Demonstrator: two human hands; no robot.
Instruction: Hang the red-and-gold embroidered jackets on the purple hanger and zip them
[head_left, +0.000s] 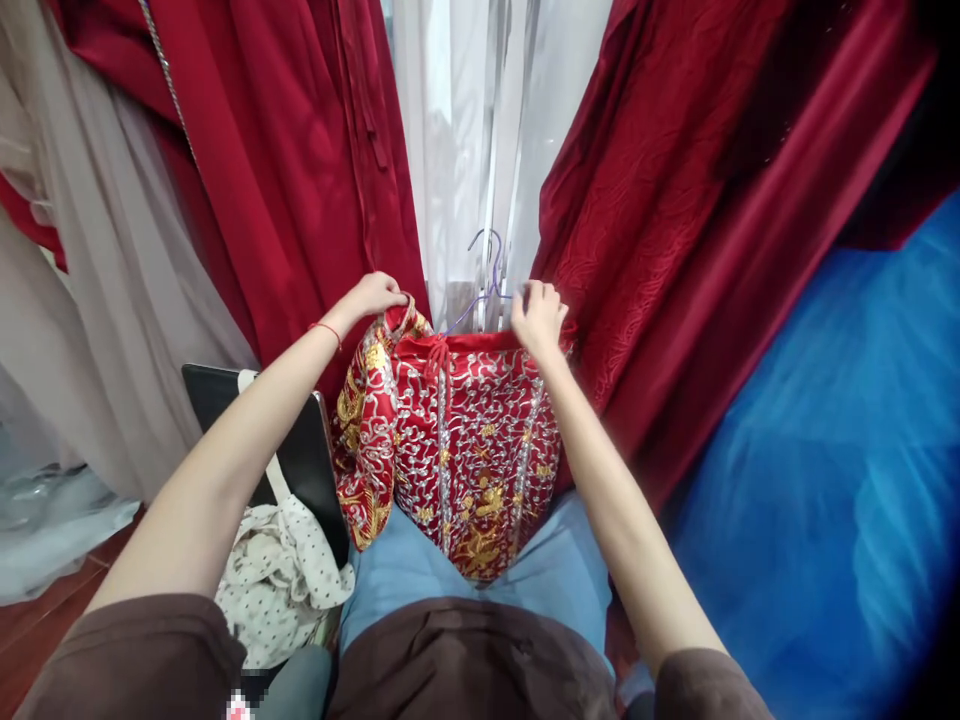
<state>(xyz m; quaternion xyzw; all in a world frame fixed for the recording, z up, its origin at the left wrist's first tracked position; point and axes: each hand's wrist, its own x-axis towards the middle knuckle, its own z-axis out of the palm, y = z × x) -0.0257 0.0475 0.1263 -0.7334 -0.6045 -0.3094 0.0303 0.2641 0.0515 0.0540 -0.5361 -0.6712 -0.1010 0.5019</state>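
Note:
A red bodice (480,440) with silver and gold embroidery hangs in front of my legs. It is on a thin purple wire hanger (496,268), whose hook points up. My left hand (377,293) pinches the top of the embroidered sleeve (367,430) at the left shoulder. Closed fingers of my right hand (540,312) are at the hanger's right arm, just above the bodice's top edge; they hide the end of the wire. Red cord ties (437,355) sit at the neckline near the left side.
Long red gowns (300,150) hang at the left, with more red fabric (637,230) at the right. White cloth (450,120) hangs behind the hanger. A blue tulle skirt (825,450) fills the lower right. Beside my left leg are a black bag (247,410) and dotted white fabric (277,580).

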